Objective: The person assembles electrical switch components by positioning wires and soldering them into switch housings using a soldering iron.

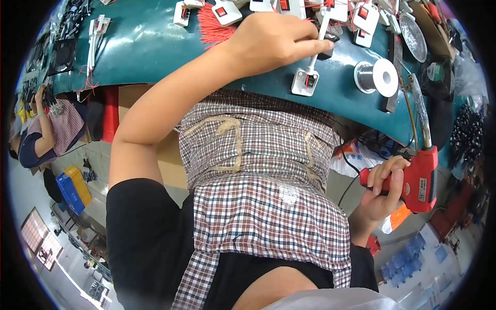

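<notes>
My left hand (274, 41) reaches across the bench from the left, its fingers closed at a thin white stem. At the stem's near end is a small square white switch housing (298, 89), with red wire inside. A small black block (326, 50) lies right by the fingertips, partly hidden by them. Lower right, my right hand (385, 183) is wrapped round the handle of a red soldering gun (421, 181). Its metal barrel points up toward the bench, with a thin brass-coloured tube alongside.
A solder spool (385, 77) stands on the green bench (139, 57). White housings with red switches (366, 18) crowd the far edge beside a bundle of red wires (213, 28). White stems (94, 44) lie at left. A round metal dish (413, 39) sits right. Another person (49, 129) works at far left.
</notes>
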The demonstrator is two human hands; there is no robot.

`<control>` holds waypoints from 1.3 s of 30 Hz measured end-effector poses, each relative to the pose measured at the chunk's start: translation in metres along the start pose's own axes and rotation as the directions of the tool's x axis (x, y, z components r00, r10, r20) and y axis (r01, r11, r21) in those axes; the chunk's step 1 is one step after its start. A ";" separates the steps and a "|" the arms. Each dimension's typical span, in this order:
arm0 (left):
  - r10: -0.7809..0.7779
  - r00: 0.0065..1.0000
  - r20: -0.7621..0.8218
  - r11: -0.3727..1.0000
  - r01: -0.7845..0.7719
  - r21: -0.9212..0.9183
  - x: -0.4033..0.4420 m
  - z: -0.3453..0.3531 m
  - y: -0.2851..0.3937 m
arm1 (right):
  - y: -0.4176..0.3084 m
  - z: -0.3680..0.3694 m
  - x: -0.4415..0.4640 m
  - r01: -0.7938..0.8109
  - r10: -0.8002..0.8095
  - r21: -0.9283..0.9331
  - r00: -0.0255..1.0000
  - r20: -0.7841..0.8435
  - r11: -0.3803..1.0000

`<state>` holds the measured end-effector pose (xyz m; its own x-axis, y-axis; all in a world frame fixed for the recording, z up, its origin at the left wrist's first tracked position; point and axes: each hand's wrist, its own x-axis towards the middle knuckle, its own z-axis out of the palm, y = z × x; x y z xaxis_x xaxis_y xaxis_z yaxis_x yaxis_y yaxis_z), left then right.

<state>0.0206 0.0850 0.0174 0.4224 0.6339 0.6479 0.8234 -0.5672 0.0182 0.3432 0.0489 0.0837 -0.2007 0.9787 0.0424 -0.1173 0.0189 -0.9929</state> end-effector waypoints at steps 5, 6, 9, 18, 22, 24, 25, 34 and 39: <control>-0.125 0.979 -0.160 0.991 0.132 0.031 -0.007 -0.009 0.013 | -0.002 0.005 0.000 -0.035 0.035 0.001 0.999 -0.024 0.999; -0.210 0.967 -0.146 0.976 0.200 -0.082 -0.010 -0.014 0.021 | 0.000 0.004 0.000 -0.042 0.042 0.002 0.999 -0.028 0.999; -0.256 0.965 -0.050 0.947 0.239 -0.214 -0.019 -0.017 0.049 | 0.003 0.003 0.001 -0.043 0.044 0.035 0.999 -0.011 0.998; -0.216 0.976 0.022 0.959 0.216 -0.185 -0.023 -0.002 0.056 | 0.003 0.012 0.002 -0.099 0.098 0.034 0.995 0.014 0.995; -0.241 0.969 0.055 0.933 0.247 -0.260 -0.027 0.002 0.058 | 0.005 0.010 0.001 -0.068 0.067 0.025 0.997 0.047 0.997; -0.245 0.968 0.064 0.926 0.253 -0.282 -0.027 0.000 0.059 | 0.004 0.011 0.001 -0.068 0.067 0.020 0.997 0.046 0.997; -0.269 0.956 0.113 0.910 0.291 -0.295 -0.025 -0.005 0.060 | 0.002 0.013 0.001 -0.091 0.090 0.036 0.996 0.017 0.995; -0.355 0.916 0.188 0.817 0.402 -0.413 -0.020 -0.012 0.066 | 0.004 0.013 0.001 -0.108 0.108 0.042 0.994 0.003 0.993; -0.501 0.854 0.140 0.727 0.503 -0.468 -0.014 -0.003 0.073 | 0.006 0.009 0.000 -0.102 0.099 0.050 0.993 0.063 0.994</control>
<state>0.0738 0.0334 0.0120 0.0009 0.8992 0.4376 0.6334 -0.3392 0.6956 0.3341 0.0470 0.0785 -0.2717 0.9611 -0.0488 -0.1451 -0.0910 -0.9852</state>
